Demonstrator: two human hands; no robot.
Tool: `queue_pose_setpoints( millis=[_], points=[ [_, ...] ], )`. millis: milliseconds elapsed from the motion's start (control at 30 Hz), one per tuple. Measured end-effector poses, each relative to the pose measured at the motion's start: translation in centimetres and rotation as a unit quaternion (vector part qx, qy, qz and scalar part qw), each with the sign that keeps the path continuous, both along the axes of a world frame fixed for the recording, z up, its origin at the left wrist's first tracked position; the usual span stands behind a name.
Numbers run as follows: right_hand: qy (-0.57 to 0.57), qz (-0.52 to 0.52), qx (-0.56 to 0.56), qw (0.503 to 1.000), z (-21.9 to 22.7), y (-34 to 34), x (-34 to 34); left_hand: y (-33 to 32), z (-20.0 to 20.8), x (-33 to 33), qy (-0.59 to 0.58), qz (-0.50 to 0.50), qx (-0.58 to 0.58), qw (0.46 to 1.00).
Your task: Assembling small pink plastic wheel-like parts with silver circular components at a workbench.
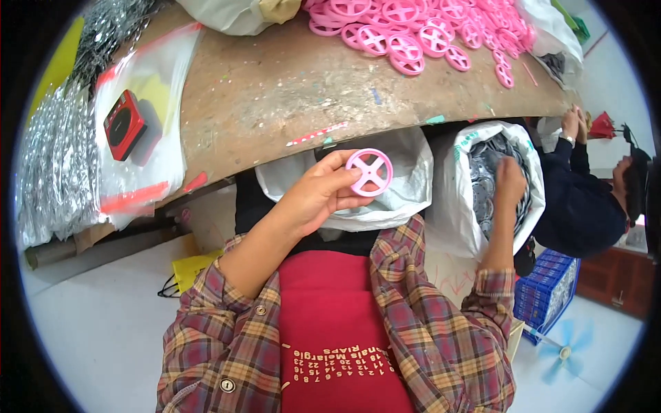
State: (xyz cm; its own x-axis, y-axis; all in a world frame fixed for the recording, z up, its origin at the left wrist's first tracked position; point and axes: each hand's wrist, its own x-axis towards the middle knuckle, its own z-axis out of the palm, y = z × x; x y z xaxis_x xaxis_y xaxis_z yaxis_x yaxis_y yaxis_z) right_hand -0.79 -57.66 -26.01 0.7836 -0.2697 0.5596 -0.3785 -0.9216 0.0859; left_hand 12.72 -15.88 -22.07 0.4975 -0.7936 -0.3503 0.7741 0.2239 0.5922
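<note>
My left hand (323,193) pinches a pink plastic wheel (387,173) by its left side. The wheel has a round rim and crossed spokes, and it faces up above the open mouth of a white sack (417,182) at my lap. To the right, my right hand (510,182) reaches into a second white sack (451,206) full of dark grey ring-shaped parts (483,175). Its fingers are curled down among them, and what they hold cannot be made out. A large pile of pink wheels (406,48) lies at the far side of the table.
The worn brown table (275,89) curves across in front of me. On its left are a red and black box-shaped device (125,125), clear plastic bags (175,89) and silver tinsel strips (55,165). A co-worker (578,199) sits at right, near a blue crate (547,289) and fan (564,352).
</note>
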Motion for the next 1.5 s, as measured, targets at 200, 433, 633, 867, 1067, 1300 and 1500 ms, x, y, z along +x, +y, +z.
queue_pose_setpoints(
  millis=[200, 433, 633, 867, 1067, 1300, 1500],
  points=[
    [-0.136, 0.089, 0.554, 0.816, 7.1, 16.4, 3.0, -1.8, 0.2, -0.6, -0.027, -0.01, 0.032, 0.999],
    [-0.028, 0.252, 0.439, 0.862, 6.1, 24.3, 5.5, -1.0, -0.2, -1.0, -0.187, 0.02, 0.073, 0.98],
    [0.089, 0.255, 0.65, 0.71, 4.8, 24.2, 5.8, -0.1, -1.0, -0.6, -0.245, 0.01, 0.095, 0.965],
    [0.009, 0.219, 0.781, 0.585, 3.5, 24.6, 5.3, 0.2, -0.8, -1.3, -0.257, 0.007, 0.131, 0.957],
    [0.166, 0.228, 0.647, 0.709, 3.0, 23.8, 4.2, 0.9, -1.7, -1.0, -0.444, -0.096, 0.263, 0.851],
    [0.054, -0.043, 0.374, 0.925, 4.0, 5.5, 0.6, -1.0, 3.0, 4.7, -0.686, -0.013, 0.316, 0.656],
    [0.207, -0.048, 0.22, 0.952, -0.7, 1.8, -2.4, -8.6, 1.5, 15.3, -0.781, 0.219, 0.314, 0.494]
  ],
)
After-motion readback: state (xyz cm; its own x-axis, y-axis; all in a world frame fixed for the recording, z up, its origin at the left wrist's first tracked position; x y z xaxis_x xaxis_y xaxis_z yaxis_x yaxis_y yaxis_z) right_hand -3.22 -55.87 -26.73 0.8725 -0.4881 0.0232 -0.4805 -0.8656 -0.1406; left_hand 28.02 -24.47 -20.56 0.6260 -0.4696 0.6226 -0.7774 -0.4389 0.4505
